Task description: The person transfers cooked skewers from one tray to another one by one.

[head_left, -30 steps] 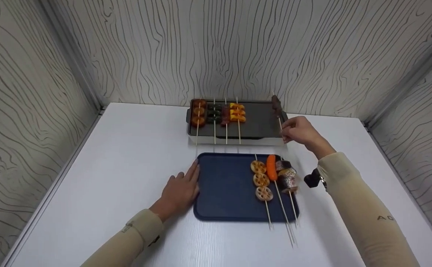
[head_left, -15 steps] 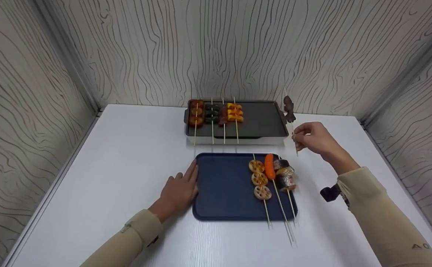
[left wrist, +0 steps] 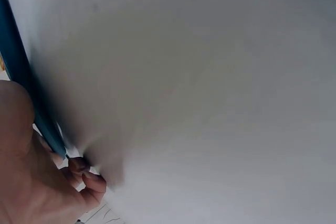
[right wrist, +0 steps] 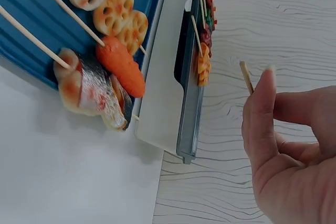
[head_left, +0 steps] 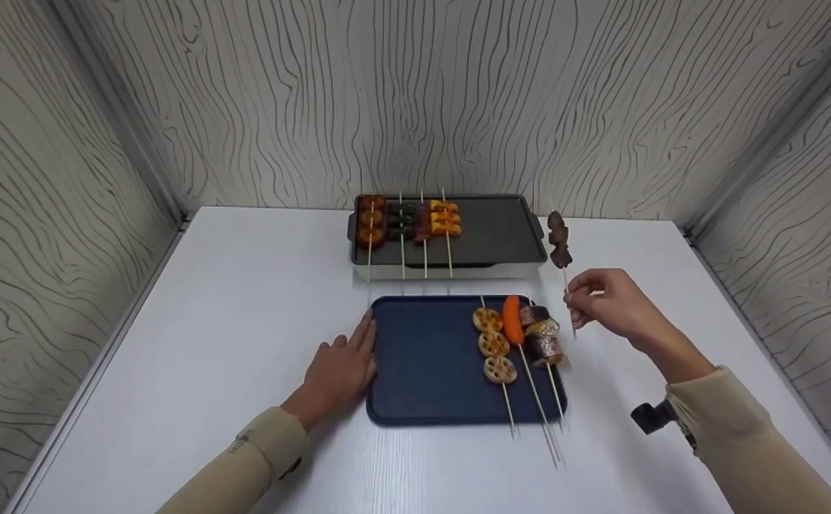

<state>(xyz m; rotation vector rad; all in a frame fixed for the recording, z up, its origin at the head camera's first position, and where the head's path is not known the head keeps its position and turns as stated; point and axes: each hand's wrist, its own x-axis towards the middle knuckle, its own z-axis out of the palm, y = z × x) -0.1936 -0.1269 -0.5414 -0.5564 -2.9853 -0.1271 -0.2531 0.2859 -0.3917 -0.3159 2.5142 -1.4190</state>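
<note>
Between thumb and fingers my right hand (head_left: 615,303) pinches the stick of a brown meat skewer (head_left: 560,246), held up beside the right end of the grill pan (head_left: 497,228). In the right wrist view only the butt of its stick (right wrist: 245,77) shows past the fingertips. My left hand (head_left: 338,370) lies along the left edge of a blue tray (head_left: 422,357), fingers extended and touching its rim. On the tray's right side are a lotus root skewer (head_left: 493,345), an orange sausage skewer (head_left: 513,320) and a fish skewer (head_left: 545,343).
Across the left half of the grill pan lie a skewer of round orange-brown slices (head_left: 371,220), a dark green skewer (head_left: 401,221), a red meat skewer (head_left: 422,223) and a yellow skewer (head_left: 445,218). Wood-grain panels (head_left: 415,93) enclose the white table (head_left: 244,285) behind and at both sides.
My right hand has lifted the meat skewer off the pan's right end and brought it right and back toward me. The left hand stays at the tray's edge.
</note>
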